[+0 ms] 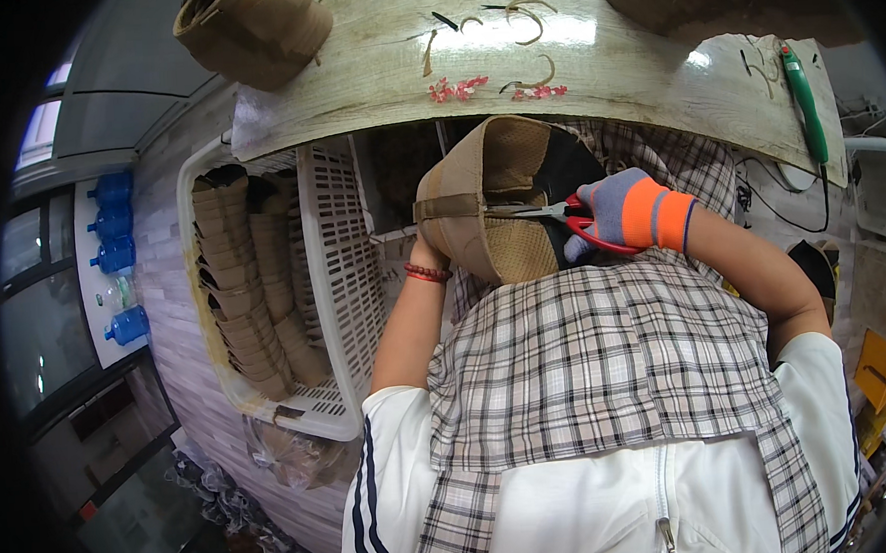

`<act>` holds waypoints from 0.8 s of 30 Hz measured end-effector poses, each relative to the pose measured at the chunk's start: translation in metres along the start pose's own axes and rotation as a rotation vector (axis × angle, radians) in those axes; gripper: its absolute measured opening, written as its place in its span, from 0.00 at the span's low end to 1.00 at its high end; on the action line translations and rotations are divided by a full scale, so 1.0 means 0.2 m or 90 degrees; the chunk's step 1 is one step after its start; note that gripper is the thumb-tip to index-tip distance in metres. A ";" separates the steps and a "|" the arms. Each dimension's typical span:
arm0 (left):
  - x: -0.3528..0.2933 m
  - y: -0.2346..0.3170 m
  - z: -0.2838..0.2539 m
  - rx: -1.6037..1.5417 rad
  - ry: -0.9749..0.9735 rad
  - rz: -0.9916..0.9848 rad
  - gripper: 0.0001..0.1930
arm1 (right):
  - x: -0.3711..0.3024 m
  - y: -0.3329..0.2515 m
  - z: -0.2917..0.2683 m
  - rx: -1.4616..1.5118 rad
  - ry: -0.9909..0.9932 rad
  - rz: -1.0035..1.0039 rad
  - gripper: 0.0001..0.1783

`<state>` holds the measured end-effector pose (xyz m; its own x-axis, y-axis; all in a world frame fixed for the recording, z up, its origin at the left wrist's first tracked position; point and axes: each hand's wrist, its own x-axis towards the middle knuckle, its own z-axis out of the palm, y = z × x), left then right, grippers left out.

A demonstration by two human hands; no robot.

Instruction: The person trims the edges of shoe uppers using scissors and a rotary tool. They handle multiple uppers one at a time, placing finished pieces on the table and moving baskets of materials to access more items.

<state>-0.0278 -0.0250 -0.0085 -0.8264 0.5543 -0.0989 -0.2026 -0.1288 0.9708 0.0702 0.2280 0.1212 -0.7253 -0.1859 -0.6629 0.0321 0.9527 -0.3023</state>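
Observation:
A tan, cap-like fabric piece (454, 191) with a quilted lining and a black inner section sits tilted over my lap, just below the table edge. My left hand (427, 252) grips it from the left. Most of that hand's fingers are hidden behind the fabric; red bracelets circle the wrist. In a grey and orange glove, my right hand (625, 212) is closed round red-handled scissors (601, 239). Their metal blades point left into the opening of the piece, near a seam band. Whether the blade tips touch the cloth, I cannot tell.
Ahead lies a wood-grain table (383, 79) with fabric scraps (530, 22), pink-red bits (458, 88) and a corded green tool (803, 102). Brown stacked pieces (255, 31) stand at its left. A white plastic basket (348, 281) holds nested tan pieces (233, 287) beside me.

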 end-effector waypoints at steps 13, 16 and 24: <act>0.02 0.05 0.04 0.073 0.020 0.002 0.22 | 0.04 0.01 0.01 0.009 -0.037 0.011 0.51; 0.02 0.09 0.07 0.030 0.029 -0.018 0.22 | 0.05 0.01 0.01 0.014 -0.049 0.019 0.50; 0.04 0.10 0.04 0.047 -0.007 -0.014 0.22 | 0.07 0.03 0.06 0.054 -0.017 0.008 0.46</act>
<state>-0.0350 -0.0158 0.0125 -0.8162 0.5654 -0.1190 -0.1815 -0.0554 0.9818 0.0688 0.2289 0.1021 -0.7058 -0.1810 -0.6848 0.1004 0.9315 -0.3497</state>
